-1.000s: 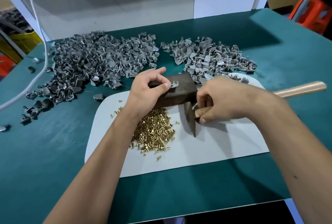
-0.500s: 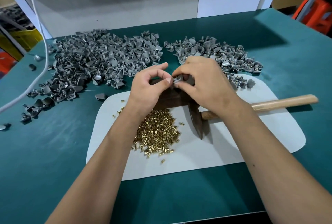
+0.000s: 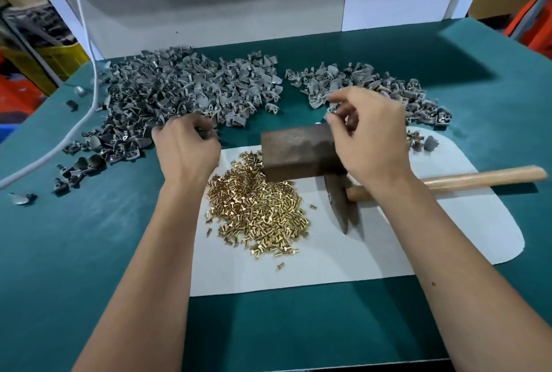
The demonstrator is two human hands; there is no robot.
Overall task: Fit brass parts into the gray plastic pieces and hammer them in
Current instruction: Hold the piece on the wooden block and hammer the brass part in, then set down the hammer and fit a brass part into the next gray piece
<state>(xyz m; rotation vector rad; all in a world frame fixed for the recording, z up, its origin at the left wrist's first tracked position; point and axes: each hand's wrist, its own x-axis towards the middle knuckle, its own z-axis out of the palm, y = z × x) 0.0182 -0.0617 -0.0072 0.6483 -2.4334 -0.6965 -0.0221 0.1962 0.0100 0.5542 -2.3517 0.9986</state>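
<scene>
my left hand (image 3: 185, 150) sits at the near edge of the big heap of gray plastic pieces (image 3: 179, 94), fingers curled down into it; whether they've got one pinched i cannot tell, the tips are hidden. my right hand (image 3: 370, 138) hovers over the far right end of the dark metal block (image 3: 294, 150), fingers loosely curled, and i cannot tell if anything small is between them. just beyond that hand lies the smaller gray pile (image 3: 373, 85). between my wrists, touching the block's near side, is the mound of brass parts (image 3: 257, 216) on the white mat (image 3: 298, 267). the hammer (image 3: 478, 177) lies under my right wrist.
</scene>
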